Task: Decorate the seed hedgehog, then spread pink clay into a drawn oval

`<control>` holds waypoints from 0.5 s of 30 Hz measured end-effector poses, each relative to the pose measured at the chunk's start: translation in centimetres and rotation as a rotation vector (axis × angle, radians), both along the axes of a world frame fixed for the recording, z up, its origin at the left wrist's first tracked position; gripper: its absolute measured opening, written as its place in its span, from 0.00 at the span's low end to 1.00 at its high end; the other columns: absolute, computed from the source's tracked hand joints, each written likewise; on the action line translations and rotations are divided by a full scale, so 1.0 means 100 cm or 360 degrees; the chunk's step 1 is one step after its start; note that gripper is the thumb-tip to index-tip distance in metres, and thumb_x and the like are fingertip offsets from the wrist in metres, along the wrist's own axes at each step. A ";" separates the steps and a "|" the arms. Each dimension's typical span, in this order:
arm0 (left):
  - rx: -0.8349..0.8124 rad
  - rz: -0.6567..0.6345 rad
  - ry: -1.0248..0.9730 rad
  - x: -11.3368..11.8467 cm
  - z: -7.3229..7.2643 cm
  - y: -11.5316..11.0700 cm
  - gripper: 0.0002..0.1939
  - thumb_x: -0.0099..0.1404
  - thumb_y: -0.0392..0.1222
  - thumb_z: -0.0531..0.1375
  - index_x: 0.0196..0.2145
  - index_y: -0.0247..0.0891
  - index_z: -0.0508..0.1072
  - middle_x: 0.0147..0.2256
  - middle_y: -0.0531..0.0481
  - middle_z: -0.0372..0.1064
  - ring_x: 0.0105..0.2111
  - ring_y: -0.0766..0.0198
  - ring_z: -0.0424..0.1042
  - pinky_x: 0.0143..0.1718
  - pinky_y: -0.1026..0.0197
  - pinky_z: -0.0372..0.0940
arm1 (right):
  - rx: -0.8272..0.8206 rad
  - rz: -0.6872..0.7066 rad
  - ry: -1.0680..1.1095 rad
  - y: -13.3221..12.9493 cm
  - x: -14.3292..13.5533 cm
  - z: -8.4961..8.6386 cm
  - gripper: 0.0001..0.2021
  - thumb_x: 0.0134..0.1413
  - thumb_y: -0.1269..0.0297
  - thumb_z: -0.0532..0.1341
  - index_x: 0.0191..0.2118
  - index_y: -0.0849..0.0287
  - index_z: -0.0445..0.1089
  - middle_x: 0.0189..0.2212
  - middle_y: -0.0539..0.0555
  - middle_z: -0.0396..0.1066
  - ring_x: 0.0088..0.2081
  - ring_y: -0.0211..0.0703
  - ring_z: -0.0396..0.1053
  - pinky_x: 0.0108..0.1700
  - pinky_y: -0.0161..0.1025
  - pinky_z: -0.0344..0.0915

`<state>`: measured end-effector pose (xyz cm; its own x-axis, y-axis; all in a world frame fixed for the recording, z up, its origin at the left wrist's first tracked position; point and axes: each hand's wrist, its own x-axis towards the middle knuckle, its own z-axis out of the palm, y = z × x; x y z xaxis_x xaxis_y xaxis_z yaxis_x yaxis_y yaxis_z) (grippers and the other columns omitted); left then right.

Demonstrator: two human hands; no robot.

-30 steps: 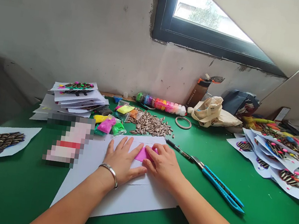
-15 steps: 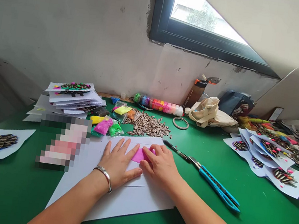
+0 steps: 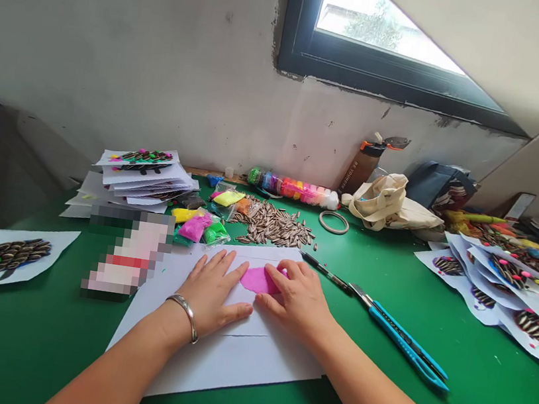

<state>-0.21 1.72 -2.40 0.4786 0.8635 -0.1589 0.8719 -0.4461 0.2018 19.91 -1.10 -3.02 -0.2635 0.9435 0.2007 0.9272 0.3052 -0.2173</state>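
Observation:
A flat pink patch of modelling clay [image 3: 257,280] lies on a white sheet of paper [image 3: 196,369]. My left hand [image 3: 212,287] rests on the paper with fingers spread, its fingertips at the left side of the clay. Against the clay's right part press the fingers of my right hand [image 3: 294,292], which hide some of it; they are spread rather than closed. A silver bangle circles my left wrist. Just beyond the sheet's top edge are a black pen [image 3: 327,272] and a blue utility knife [image 3: 405,341].
Sunflower seeds [image 3: 276,224] and bagged coloured clay [image 3: 196,225] lie behind the paper. Stacked seed-picture sheets [image 3: 138,187] stand at back left, more sheets [image 3: 493,287] at right. A bottle [image 3: 362,168], a cloth bag [image 3: 384,201] and a tape ring [image 3: 333,222] are along the back.
The view has shifted slightly, so things appear farther right. More of the pink clay shows between my hands, which have drawn a little apart.

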 end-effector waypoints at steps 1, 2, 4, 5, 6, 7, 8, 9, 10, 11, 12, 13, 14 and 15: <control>-0.0007 0.0003 0.0009 0.000 0.000 0.000 0.39 0.58 0.65 0.53 0.63 0.47 0.52 0.65 0.42 0.41 0.65 0.48 0.37 0.62 0.42 0.35 | 0.0000 -0.0016 0.0011 0.000 -0.001 0.000 0.21 0.54 0.45 0.56 0.50 0.48 0.66 0.43 0.55 0.66 0.44 0.50 0.58 0.46 0.45 0.54; -0.0012 0.0010 0.0020 -0.001 0.000 0.000 0.39 0.58 0.64 0.53 0.63 0.47 0.52 0.65 0.42 0.41 0.65 0.48 0.37 0.62 0.42 0.35 | -0.0002 -0.0036 0.0021 0.000 -0.002 0.000 0.21 0.53 0.44 0.57 0.49 0.47 0.66 0.43 0.55 0.66 0.44 0.50 0.58 0.46 0.45 0.54; -0.0012 0.0023 0.0036 0.000 0.000 0.000 0.39 0.58 0.64 0.53 0.63 0.46 0.52 0.65 0.41 0.41 0.65 0.48 0.37 0.61 0.41 0.35 | 0.0000 -0.0074 0.0031 0.001 -0.004 -0.001 0.19 0.53 0.45 0.57 0.48 0.47 0.67 0.42 0.54 0.66 0.44 0.50 0.58 0.46 0.45 0.54; -0.0014 0.0022 0.0040 0.001 0.000 0.000 0.39 0.58 0.64 0.53 0.63 0.46 0.52 0.65 0.41 0.40 0.65 0.48 0.37 0.61 0.41 0.35 | 0.0004 -0.0090 0.0032 0.001 -0.005 -0.001 0.19 0.54 0.46 0.57 0.48 0.47 0.67 0.42 0.54 0.66 0.44 0.49 0.58 0.46 0.45 0.54; -0.0016 0.0019 0.0042 0.001 0.000 -0.001 0.39 0.57 0.64 0.53 0.63 0.46 0.52 0.65 0.41 0.40 0.65 0.48 0.37 0.61 0.41 0.35 | 0.0007 -0.0104 0.0031 0.001 -0.006 -0.002 0.18 0.54 0.47 0.57 0.48 0.46 0.67 0.42 0.54 0.66 0.44 0.49 0.58 0.46 0.45 0.54; -0.0016 0.0014 0.0042 0.001 -0.001 -0.001 0.40 0.57 0.64 0.53 0.63 0.46 0.52 0.65 0.40 0.40 0.65 0.48 0.36 0.61 0.41 0.35 | 0.0006 -0.0117 0.0030 0.002 -0.007 -0.002 0.17 0.54 0.48 0.57 0.48 0.46 0.68 0.42 0.54 0.66 0.44 0.49 0.58 0.46 0.45 0.54; -0.0015 0.0009 0.0043 0.001 -0.001 -0.001 0.40 0.57 0.64 0.53 0.63 0.46 0.52 0.65 0.40 0.40 0.65 0.48 0.36 0.61 0.41 0.35 | 0.0007 -0.0126 0.0030 0.002 -0.007 -0.002 0.17 0.55 0.48 0.57 0.48 0.46 0.68 0.42 0.54 0.66 0.44 0.49 0.58 0.46 0.45 0.54; -0.0015 0.0006 0.0045 0.002 -0.001 -0.001 0.40 0.57 0.64 0.53 0.63 0.46 0.52 0.65 0.40 0.40 0.65 0.48 0.36 0.61 0.41 0.35 | 0.0008 -0.0128 0.0032 0.002 -0.007 -0.003 0.17 0.55 0.49 0.57 0.48 0.46 0.67 0.42 0.54 0.66 0.44 0.49 0.58 0.46 0.45 0.54; -0.0013 0.0007 0.0046 0.001 -0.002 -0.001 0.40 0.57 0.64 0.53 0.63 0.46 0.52 0.65 0.40 0.40 0.65 0.48 0.36 0.61 0.41 0.35 | 0.0007 -0.0124 0.0034 0.002 -0.007 -0.003 0.17 0.55 0.48 0.57 0.49 0.46 0.67 0.42 0.54 0.66 0.44 0.49 0.58 0.46 0.45 0.53; -0.0010 0.0008 0.0045 0.001 -0.002 -0.001 0.40 0.57 0.64 0.53 0.63 0.46 0.51 0.65 0.39 0.40 0.65 0.48 0.36 0.61 0.41 0.35 | 0.0007 -0.0118 0.0034 0.002 -0.008 -0.003 0.18 0.55 0.47 0.56 0.49 0.46 0.67 0.42 0.54 0.66 0.44 0.49 0.58 0.46 0.45 0.53; -0.0009 0.0010 0.0041 0.001 -0.002 -0.001 0.40 0.58 0.65 0.53 0.63 0.46 0.51 0.65 0.39 0.40 0.65 0.48 0.36 0.61 0.40 0.35 | 0.0007 -0.0112 0.0031 0.001 -0.008 -0.002 0.20 0.54 0.45 0.56 0.49 0.46 0.67 0.42 0.54 0.65 0.44 0.49 0.58 0.46 0.45 0.54; -0.0010 0.0010 0.0035 0.001 -0.001 -0.001 0.40 0.57 0.65 0.52 0.63 0.45 0.51 0.65 0.39 0.40 0.65 0.47 0.36 0.61 0.40 0.35 | 0.0008 -0.0111 0.0023 0.001 -0.009 -0.002 0.21 0.52 0.43 0.56 0.49 0.46 0.67 0.42 0.54 0.65 0.44 0.50 0.58 0.45 0.45 0.54; -0.0013 0.0008 0.0027 0.001 -0.001 -0.001 0.41 0.57 0.66 0.52 0.63 0.45 0.51 0.65 0.38 0.40 0.65 0.47 0.36 0.61 0.40 0.34 | 0.0009 -0.0122 0.0009 0.002 -0.011 -0.002 0.23 0.51 0.41 0.56 0.48 0.47 0.68 0.42 0.55 0.65 0.44 0.50 0.58 0.45 0.45 0.54; -0.0017 0.0005 0.0020 0.001 -0.001 -0.001 0.41 0.57 0.66 0.52 0.63 0.44 0.52 0.65 0.38 0.40 0.65 0.47 0.36 0.61 0.40 0.34 | 0.0008 -0.0142 -0.0007 0.002 -0.012 -0.001 0.23 0.50 0.40 0.57 0.48 0.47 0.68 0.42 0.55 0.65 0.44 0.50 0.58 0.45 0.45 0.54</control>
